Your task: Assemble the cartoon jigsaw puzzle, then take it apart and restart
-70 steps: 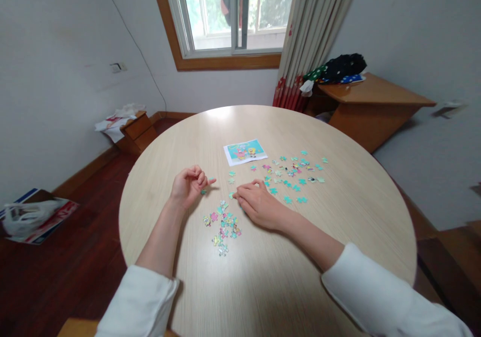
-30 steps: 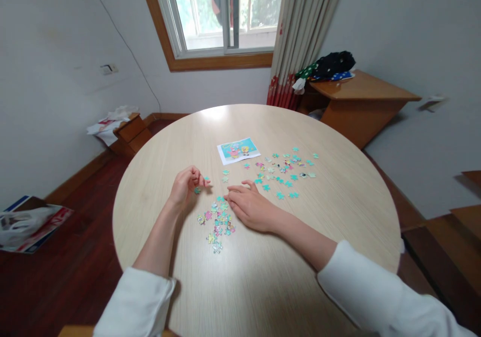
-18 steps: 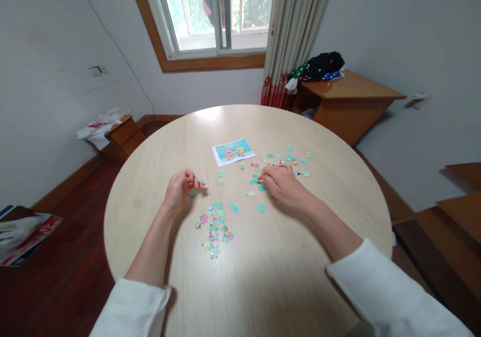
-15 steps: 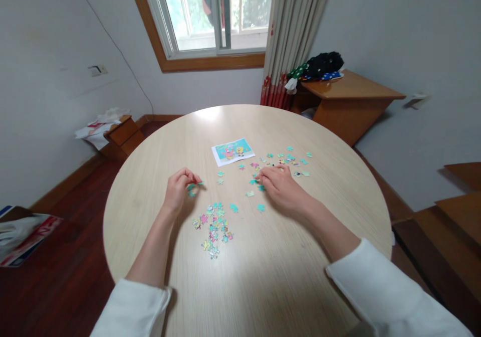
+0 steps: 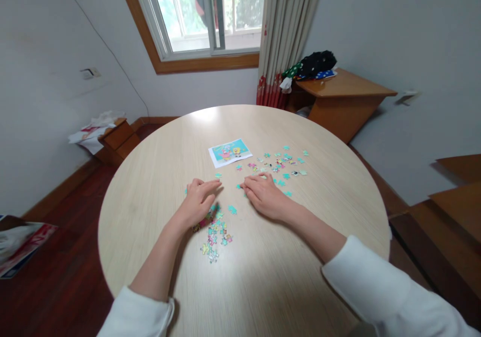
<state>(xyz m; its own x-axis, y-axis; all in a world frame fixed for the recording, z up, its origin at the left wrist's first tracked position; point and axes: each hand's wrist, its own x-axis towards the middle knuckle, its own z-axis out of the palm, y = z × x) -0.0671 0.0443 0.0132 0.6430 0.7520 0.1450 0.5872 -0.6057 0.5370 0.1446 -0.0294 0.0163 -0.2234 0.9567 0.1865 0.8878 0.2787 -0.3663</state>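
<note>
My left hand (image 5: 199, 199) is over the table with its fingers stretched forward and apart, above the upper edge of a cluster of small jigsaw pieces (image 5: 212, 239). Part of that cluster is hidden beneath it, and a bit of teal shows past its far side. My right hand (image 5: 265, 194) is low over the tabletop, its fingers held together on a teal jigsaw piece (image 5: 238, 186) at their tips. Between and below the hands lies another teal piece (image 5: 232, 209). Beyond them rests a printed picture card (image 5: 221, 162) with cartoon figures on a teal background.
More loose jigsaw pieces (image 5: 280, 164) are scattered right of the card on the round wooden table (image 5: 150, 166). A side desk (image 5: 349, 86) with dark spotted cloth stands behind right, near a curtain (image 5: 285, 26). A small wooden cabinet (image 5: 120, 136) stands at left.
My left hand has moved right, and its pinch on a teal piece has opened. My right hand has shifted left with a teal piece at its fingertips. The view has turned slightly.
</note>
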